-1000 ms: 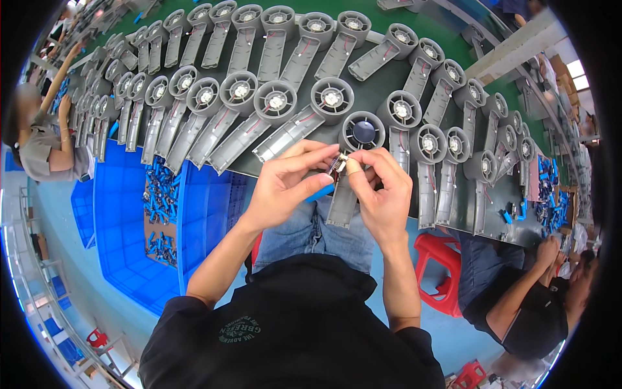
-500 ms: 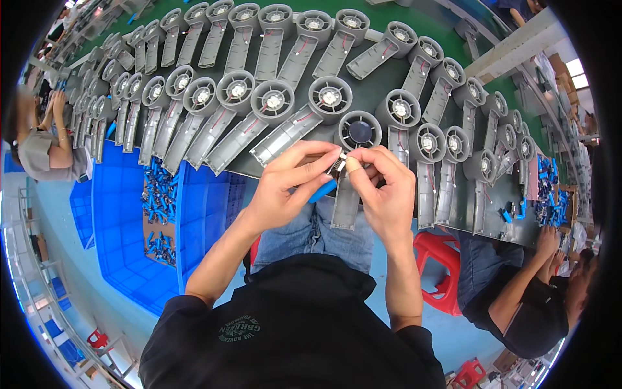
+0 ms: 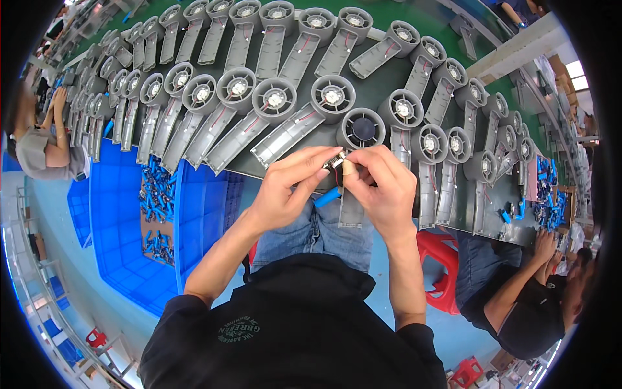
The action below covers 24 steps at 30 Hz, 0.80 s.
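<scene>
My left hand and my right hand meet over the near edge of the dark work table. Between their fingertips they pinch a small part with thin red wires. A blue cylinder hangs just below the fingers. Right behind the hands lies a grey fan housing with a round dark opening; its long handle half runs down under my right hand.
Rows of grey fan housings with handles cover the table. Blue crates at my left hold blue cylinders. A person sits at far left, another person at right beside a red stool.
Both hands stay together at the same spot; the fingers have shifted slightly on the small wired part.
</scene>
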### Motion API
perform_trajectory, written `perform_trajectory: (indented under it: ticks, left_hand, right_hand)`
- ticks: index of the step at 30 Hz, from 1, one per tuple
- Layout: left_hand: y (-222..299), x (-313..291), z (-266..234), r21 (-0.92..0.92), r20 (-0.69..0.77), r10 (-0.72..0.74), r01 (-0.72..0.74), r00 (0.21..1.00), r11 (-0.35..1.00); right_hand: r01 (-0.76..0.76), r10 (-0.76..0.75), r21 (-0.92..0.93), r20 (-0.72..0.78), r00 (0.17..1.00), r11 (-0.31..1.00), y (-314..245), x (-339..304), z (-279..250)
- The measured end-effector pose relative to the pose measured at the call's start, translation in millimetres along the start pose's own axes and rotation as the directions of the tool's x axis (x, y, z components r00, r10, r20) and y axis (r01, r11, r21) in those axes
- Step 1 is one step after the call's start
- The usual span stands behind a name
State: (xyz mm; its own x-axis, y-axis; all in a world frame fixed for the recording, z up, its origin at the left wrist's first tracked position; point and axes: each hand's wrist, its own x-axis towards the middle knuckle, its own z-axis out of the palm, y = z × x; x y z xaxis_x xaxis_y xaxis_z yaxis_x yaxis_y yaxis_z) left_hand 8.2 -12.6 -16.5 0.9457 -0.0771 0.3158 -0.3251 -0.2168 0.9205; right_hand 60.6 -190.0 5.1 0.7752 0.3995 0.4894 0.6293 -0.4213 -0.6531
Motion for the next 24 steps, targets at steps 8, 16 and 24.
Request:
perform_trajectory:
  ticks: [8,16,24]
  left_hand:
    - [-7,5,-7,0.007,0.048,0.063,-0.063,0.997,0.998]
    - [-2,-1,-2,-0.084,-0.022,-0.026,0.024,0.999,0.996]
    - [-1,-4,0,-0.079,-0.030,-0.009,0.007,1.000,0.997]
  right_hand:
    - [0.070,-0.070,-0.047,0.003,0.998,0.996,3,4,1]
    - [0.066,-0.067,-0.042,-0.011,0.998,0.997,0,1,4]
    - [0.075,-0.076,-0.039,-0.020,0.997,0.996,-9,2,2]
